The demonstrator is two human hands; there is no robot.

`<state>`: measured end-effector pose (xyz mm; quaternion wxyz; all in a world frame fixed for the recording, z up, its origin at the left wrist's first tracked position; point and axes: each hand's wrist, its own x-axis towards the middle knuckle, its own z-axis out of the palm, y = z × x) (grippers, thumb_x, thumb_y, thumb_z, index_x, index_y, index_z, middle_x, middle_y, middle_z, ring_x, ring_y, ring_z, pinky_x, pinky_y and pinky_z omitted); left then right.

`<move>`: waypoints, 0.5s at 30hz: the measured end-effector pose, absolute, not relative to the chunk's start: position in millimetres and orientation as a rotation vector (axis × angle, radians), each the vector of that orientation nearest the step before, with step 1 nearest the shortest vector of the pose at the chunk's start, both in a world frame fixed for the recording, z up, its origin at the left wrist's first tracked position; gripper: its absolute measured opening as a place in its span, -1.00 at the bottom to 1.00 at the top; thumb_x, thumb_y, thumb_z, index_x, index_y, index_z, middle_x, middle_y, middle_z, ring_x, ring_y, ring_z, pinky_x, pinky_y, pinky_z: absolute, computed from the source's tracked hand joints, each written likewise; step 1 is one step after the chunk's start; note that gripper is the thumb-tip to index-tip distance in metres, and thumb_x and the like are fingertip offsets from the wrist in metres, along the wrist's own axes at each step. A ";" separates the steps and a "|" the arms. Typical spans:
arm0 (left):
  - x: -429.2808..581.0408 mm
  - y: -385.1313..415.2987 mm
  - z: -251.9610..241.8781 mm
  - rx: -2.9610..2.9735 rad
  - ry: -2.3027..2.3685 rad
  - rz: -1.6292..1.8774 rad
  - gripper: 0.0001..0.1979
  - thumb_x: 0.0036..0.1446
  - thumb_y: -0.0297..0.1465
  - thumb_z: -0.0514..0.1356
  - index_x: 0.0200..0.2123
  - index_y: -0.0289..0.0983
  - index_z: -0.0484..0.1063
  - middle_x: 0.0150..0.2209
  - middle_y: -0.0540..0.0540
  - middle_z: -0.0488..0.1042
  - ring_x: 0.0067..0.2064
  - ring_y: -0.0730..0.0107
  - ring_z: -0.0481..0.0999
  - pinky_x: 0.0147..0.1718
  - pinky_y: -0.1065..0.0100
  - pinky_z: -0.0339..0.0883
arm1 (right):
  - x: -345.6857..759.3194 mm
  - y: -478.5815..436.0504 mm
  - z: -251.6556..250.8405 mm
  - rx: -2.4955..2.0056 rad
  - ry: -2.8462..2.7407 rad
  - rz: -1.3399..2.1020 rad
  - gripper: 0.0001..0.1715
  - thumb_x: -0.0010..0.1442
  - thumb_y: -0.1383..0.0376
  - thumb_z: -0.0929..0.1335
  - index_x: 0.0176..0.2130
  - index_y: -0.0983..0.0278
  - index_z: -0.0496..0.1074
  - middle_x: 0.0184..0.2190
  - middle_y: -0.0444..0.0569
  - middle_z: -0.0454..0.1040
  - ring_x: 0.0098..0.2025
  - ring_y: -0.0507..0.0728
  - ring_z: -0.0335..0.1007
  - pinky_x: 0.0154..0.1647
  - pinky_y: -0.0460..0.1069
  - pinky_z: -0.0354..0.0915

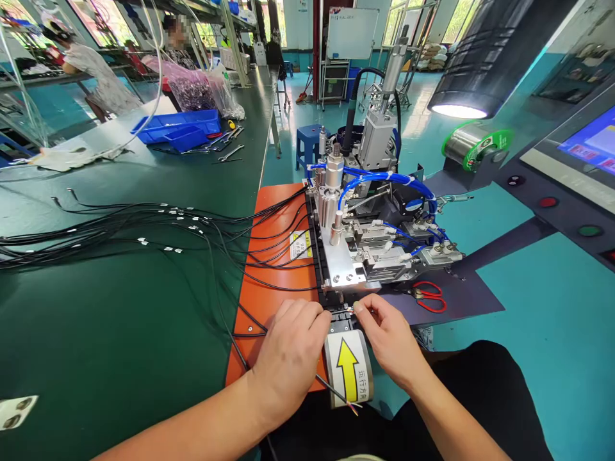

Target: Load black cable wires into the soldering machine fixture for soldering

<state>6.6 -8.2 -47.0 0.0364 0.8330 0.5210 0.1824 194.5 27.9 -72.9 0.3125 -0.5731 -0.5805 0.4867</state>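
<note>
My left hand rests knuckles-up on the orange mat, fingers curled down over a black cable at the front of a small metal machine. My right hand pinches a small connector end at the machine's black fixture slot. A white label with a yellow arrow lies between both hands. The cable's stripped end with coloured wires sticks out below that label.
Many black cables fan across the green bench. Red scissors lie right of the machine. Blue trays and tools sit farther back, with other people seated there. A lamp, solder spool and control panel stand right.
</note>
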 end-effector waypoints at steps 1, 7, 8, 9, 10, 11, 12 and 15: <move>6.9 -8.6 -46.2 2.563 1.609 0.558 -0.77 0.33 -0.53 0.02 -0.16 -0.33 0.48 -0.30 -0.15 0.42 -0.27 0.19 0.34 -0.28 0.15 0.31 | 193.9 28.2 -73.9 -1.513 -1.531 1.285 -0.59 0.32 -0.01 0.27 -0.39 0.23 0.34 -0.50 -0.18 0.33 -0.44 0.05 0.22 -0.43 -0.07 0.15; 8.4 -9.1 -44.8 2.533 1.679 0.487 -0.80 0.28 -0.57 0.08 -0.15 -0.32 0.48 -0.28 -0.16 0.40 -0.22 0.13 0.35 -0.27 0.11 0.34 | 195.5 28.7 -79.0 -1.544 -1.523 1.303 -0.56 0.34 -0.02 0.24 -0.41 0.23 0.33 -0.50 -0.15 0.33 -0.44 0.07 0.22 -0.45 -0.07 0.17; 8.5 -9.4 -44.6 2.517 1.693 0.475 -0.80 0.27 -0.58 0.08 -0.14 -0.32 0.47 -0.27 -0.16 0.39 -0.21 0.13 0.34 -0.26 0.11 0.34 | 196.8 25.3 -76.9 -1.566 -1.514 1.280 -0.56 0.34 -0.01 0.23 -0.40 0.23 0.34 -0.49 -0.14 0.33 -0.43 0.08 0.23 -0.44 -0.06 0.18; 8.8 -9.9 -44.3 2.503 1.701 0.460 -0.79 0.26 -0.58 0.08 -0.13 -0.32 0.47 -0.28 -0.15 0.38 -0.22 0.14 0.34 -0.26 0.11 0.35 | 198.4 20.0 -73.7 -1.586 -1.512 1.228 -0.58 0.35 0.00 0.23 -0.38 0.22 0.35 -0.47 -0.12 0.34 -0.42 0.09 0.24 -0.42 -0.05 0.20; 9.2 -10.7 -43.6 2.493 1.697 0.439 -0.79 0.26 -0.58 0.08 -0.12 -0.32 0.46 -0.29 -0.14 0.36 -0.23 0.15 0.34 -0.26 0.11 0.36 | 200.1 12.8 -69.8 -1.590 -1.536 1.170 -0.62 0.35 0.02 0.24 -0.34 0.21 0.36 -0.44 -0.11 0.35 -0.40 0.10 0.25 -0.40 -0.04 0.21; 9.7 -11.7 -42.7 2.485 1.690 0.417 -0.80 0.27 -0.57 0.08 -0.12 -0.32 0.45 -0.30 -0.13 0.35 -0.24 0.16 0.34 -0.26 0.11 0.37 | 201.6 4.0 -65.8 -1.567 -1.594 1.064 -0.69 0.35 0.05 0.26 -0.29 0.20 0.37 -0.41 -0.10 0.35 -0.38 0.10 0.26 -0.36 -0.02 0.23; 10.3 -12.9 -41.5 2.482 1.683 0.397 -0.80 0.27 -0.56 0.08 -0.11 -0.32 0.45 -0.31 -0.12 0.34 -0.26 0.16 0.34 -0.26 0.10 0.38 | 202.8 -5.9 -62.1 -1.494 -1.716 0.971 -0.77 0.33 0.09 0.29 -0.23 0.19 0.37 -0.37 -0.08 0.36 -0.36 0.11 0.27 -0.33 -0.01 0.25; 12.4 -16.2 -37.7 2.487 1.681 0.355 -0.80 0.25 -0.55 0.09 -0.09 -0.33 0.43 -0.31 -0.11 0.34 -0.27 0.15 0.36 -0.27 0.07 0.39 | 201.8 -33.8 -57.2 -1.049 -2.253 0.727 -0.83 0.21 0.21 0.39 -0.19 0.22 0.40 -0.28 0.03 0.40 -0.31 0.18 0.29 -0.31 0.05 0.26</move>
